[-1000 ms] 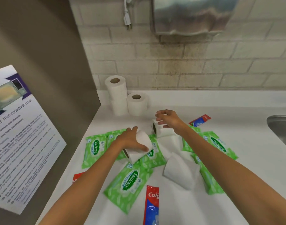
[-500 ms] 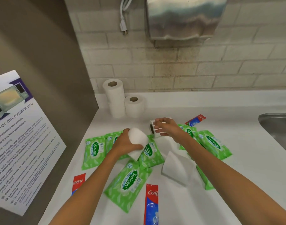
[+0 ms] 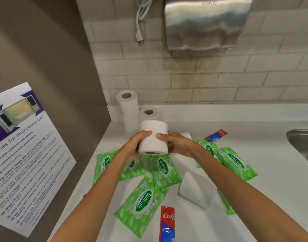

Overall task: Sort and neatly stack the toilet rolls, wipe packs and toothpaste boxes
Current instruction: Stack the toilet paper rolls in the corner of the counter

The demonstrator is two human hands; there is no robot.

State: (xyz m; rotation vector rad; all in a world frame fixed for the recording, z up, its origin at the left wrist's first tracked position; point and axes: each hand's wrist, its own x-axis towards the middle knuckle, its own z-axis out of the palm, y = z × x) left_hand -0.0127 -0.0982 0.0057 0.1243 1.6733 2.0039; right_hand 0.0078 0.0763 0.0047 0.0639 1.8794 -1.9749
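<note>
I hold a white toilet roll (image 3: 154, 137) upright above the counter, between both hands. My left hand (image 3: 132, 147) grips its left side and my right hand (image 3: 179, 145) grips its right side, thumb on the front. Behind my right hand a second roll (image 3: 187, 135) is mostly hidden. Two stacked rolls (image 3: 127, 105) and a single upright roll (image 3: 149, 113) stand at the back corner. Another roll (image 3: 195, 189) lies on its side near my right forearm. Several green wipe packs (image 3: 141, 205) lie scattered. Toothpaste boxes lie at the front (image 3: 167, 222) and back right (image 3: 216, 135).
A steel sink (image 3: 299, 142) sits at the right edge of the white counter (image 3: 254, 198). A grey side panel with a microwave poster (image 3: 22, 154) closes off the left. A metal hand dryer (image 3: 203, 21) and a dangling plug (image 3: 140, 35) hang on the brick wall.
My left hand lifted its roll off the wipe packs and turned it upright. My right hand moved in from the other roll and took hold of the raised roll's right side.
</note>
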